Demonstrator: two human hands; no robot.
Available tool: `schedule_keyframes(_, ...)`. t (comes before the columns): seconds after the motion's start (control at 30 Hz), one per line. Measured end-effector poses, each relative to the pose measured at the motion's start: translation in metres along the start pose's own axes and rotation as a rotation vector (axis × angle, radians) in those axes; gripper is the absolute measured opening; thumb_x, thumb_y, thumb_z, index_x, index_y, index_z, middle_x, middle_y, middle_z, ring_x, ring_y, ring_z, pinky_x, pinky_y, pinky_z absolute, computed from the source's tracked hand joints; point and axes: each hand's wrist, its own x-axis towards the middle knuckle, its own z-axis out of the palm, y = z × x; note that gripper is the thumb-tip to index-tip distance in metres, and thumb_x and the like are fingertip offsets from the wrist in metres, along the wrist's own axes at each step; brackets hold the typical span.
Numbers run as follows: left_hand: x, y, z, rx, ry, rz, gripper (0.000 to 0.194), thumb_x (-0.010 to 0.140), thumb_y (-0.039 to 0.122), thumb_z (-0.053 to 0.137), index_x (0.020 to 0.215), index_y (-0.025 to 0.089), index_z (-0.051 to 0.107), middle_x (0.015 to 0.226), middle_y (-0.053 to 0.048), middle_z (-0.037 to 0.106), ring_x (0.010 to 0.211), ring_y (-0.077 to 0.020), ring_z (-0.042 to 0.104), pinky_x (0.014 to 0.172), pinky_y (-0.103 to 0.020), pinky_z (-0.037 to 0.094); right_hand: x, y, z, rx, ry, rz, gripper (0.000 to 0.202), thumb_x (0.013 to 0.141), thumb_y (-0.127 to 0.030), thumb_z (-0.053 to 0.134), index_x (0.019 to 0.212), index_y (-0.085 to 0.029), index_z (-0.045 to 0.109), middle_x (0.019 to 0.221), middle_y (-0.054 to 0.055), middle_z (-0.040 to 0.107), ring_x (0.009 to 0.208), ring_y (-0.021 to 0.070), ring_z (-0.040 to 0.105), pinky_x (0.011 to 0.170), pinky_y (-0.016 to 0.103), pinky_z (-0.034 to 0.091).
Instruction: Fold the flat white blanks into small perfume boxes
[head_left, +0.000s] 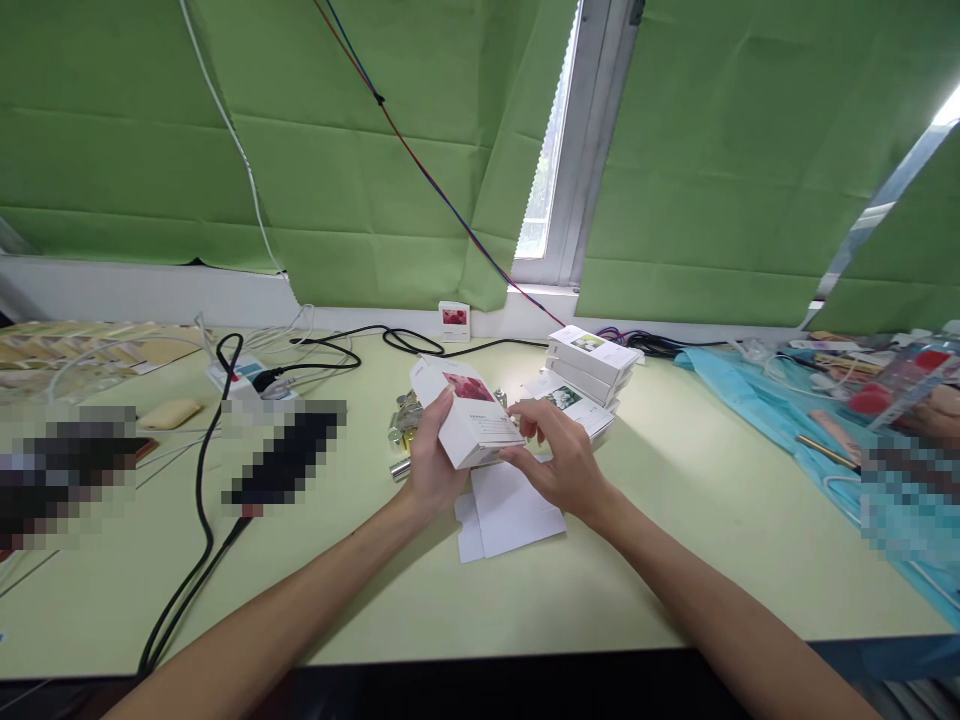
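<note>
A small white cardboard box (484, 428) with a red flower picture is held tilted above the table. My left hand (435, 460) is wrapped round its left side. At the box's near right end is my right hand (562, 455), fingers bent, with thumb and fingertips touching the edge. Below lies a flat white piece of card (517, 510) with a flap. Several small glass bottles (405, 420) with shiny caps are partly hidden behind the box and my left hand. White boxes with flower pictures (589, 355) are stacked just beyond my right hand.
A small white box (454, 320) with a red picture stands by the wall. Black cables (206, 480) and a power strip (251, 378) lie on the left, near a yellow oval object (171, 413) and blurred-out dark devices. Blue plastic sheeting (757, 410) with mixed items covers the right side.
</note>
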Motion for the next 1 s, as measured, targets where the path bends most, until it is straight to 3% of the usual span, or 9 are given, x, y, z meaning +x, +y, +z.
schedule_keyframes(0.5,-0.0003,-0.0011,0.0000,0.014,-0.011,0.028,0.038,0.079,0.055,0.071,0.092,0.020,0.070,0.092,-0.006,0.073,0.081,-0.0241,0.071,0.067,-0.034,0.054,-0.0003,0.0010,0.0006,0.003,-0.019,0.014,0.032,0.101,-0.051,0.054,0.109,-0.020,0.059,0.077,0.002,0.061,0.067,0.0152,0.055,0.059,0.028,0.045)
schedule_keyframes(1.0,-0.0030,-0.0007,0.0017,0.021,-0.049,0.000,0.041,0.074,0.059,0.076,0.087,0.021,0.071,0.083,-0.006,0.073,0.074,-0.0270,0.071,0.061,-0.035,0.054,-0.0011,0.0020,0.0006,0.027,-0.022,0.033,0.044,0.099,-0.061,0.051,0.110,-0.019,0.060,0.078,0.003,0.064,0.065,0.0147,0.056,0.057,0.027,0.044)
